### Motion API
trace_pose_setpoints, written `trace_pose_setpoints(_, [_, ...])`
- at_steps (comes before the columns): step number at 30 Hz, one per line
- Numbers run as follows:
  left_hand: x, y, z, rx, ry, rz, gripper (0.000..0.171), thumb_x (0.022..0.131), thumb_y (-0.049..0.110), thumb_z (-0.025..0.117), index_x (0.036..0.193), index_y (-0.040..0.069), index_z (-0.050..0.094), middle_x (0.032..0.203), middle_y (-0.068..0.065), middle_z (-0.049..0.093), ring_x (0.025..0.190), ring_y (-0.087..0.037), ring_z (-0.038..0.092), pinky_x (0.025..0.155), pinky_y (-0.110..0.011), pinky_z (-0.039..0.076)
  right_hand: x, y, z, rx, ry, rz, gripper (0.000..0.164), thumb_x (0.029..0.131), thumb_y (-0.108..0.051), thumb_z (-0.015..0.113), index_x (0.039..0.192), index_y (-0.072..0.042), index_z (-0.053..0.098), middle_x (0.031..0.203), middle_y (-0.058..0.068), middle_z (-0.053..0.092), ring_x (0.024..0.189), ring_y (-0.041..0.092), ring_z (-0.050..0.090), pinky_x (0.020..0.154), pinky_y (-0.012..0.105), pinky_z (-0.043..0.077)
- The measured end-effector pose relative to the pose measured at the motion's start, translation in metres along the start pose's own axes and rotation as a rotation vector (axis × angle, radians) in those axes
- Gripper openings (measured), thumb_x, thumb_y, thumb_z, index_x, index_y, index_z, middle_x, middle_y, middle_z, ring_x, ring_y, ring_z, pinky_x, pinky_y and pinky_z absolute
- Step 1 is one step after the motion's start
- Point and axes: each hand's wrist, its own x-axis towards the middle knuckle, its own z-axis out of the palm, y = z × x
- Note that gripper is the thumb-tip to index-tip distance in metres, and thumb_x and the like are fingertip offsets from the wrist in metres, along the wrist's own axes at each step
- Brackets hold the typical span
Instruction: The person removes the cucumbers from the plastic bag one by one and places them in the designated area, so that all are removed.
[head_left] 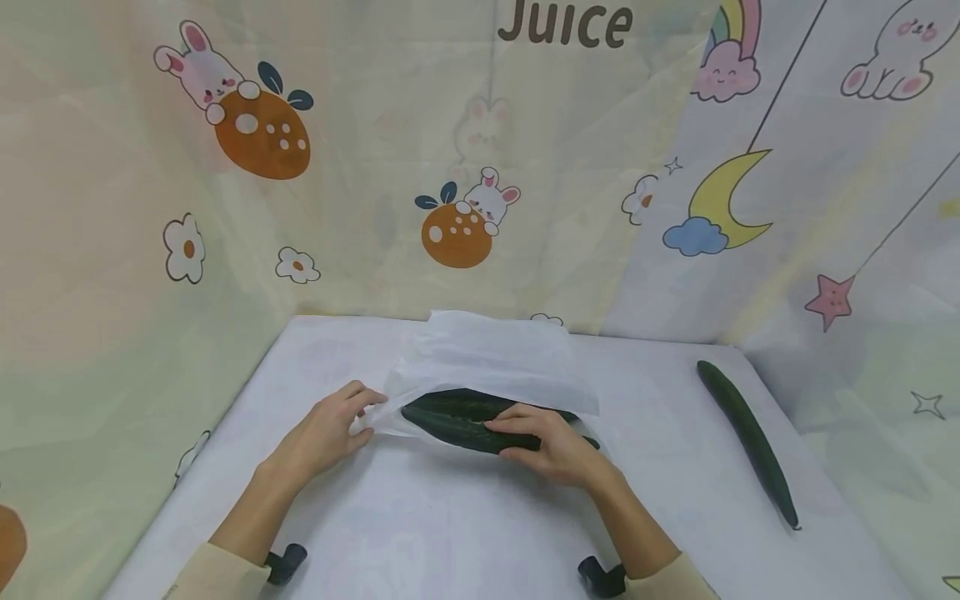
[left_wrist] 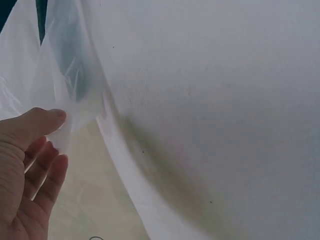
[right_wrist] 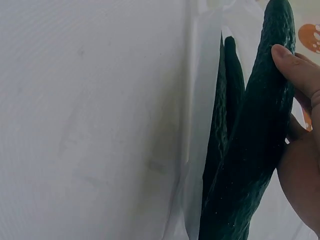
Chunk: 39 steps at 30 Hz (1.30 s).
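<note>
The bench point(head_left: 450, 533) is bearing a translucent bag point(head_left: 487, 358), mouth facing me. The front cucumber point(head_left: 450, 427) is lying at that mouth; another cucumber point(head_left: 751, 446) is lying well apart, rightward. My right fingers point(head_left: 517, 425) are gripping the front one; my left fingers point(left_wrist: 54, 172) are pinching the bag's left end. Judging: stretching film taut, levelling the cucumber should be helping most.

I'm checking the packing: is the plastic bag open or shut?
Open: in the head view the plastic bag gapes, exposing dark green cucumbers; the left hand pinches one edge.
</note>
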Motion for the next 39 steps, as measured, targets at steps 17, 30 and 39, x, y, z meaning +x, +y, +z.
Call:
trace_pose_setpoints(17, [0.002,0.003,0.005,-0.027,-0.019,-0.004,0.05,0.076,0.0,0.087,0.121,0.012,0.07,0.107,0.002,0.063,0.09,-0.016,0.066,0.078,-0.033,0.058,0.015,-0.042,-0.015,0.162,0.123,-0.097,0.046,0.09,-0.009,0.079,0.135,-0.008,0.067,0.125,0.005,0.068,0.11,0.02,0.067,0.086,0.034,0.056])
trace_pose_setpoints(30, [0.005,0.0,0.005,-0.063,-0.048,-0.007,0.049,0.079,-0.001,0.084,0.124,0.01,0.069,0.111,-0.001,0.064,0.093,-0.02,0.068,0.081,-0.036,0.058,0.038,-0.068,-0.034,0.343,0.27,-0.243,0.064,0.079,0.019,0.076,0.138,-0.001,0.062,0.124,0.016,0.064,0.11,0.025,0.064,0.088,0.034,0.059])
trace_pose_setpoints(39, [0.009,0.002,0.01,-0.066,-0.064,-0.006,0.049,0.079,0.001,0.085,0.125,0.011,0.069,0.111,0.0,0.063,0.094,-0.018,0.066,0.081,-0.032,0.059,0.062,-0.083,-0.053,0.389,0.348,-0.314,0.055,0.084,0.011,0.077,0.136,0.006,0.061,0.121,0.017,0.065,0.109,0.026,0.065,0.092,0.041,0.058])
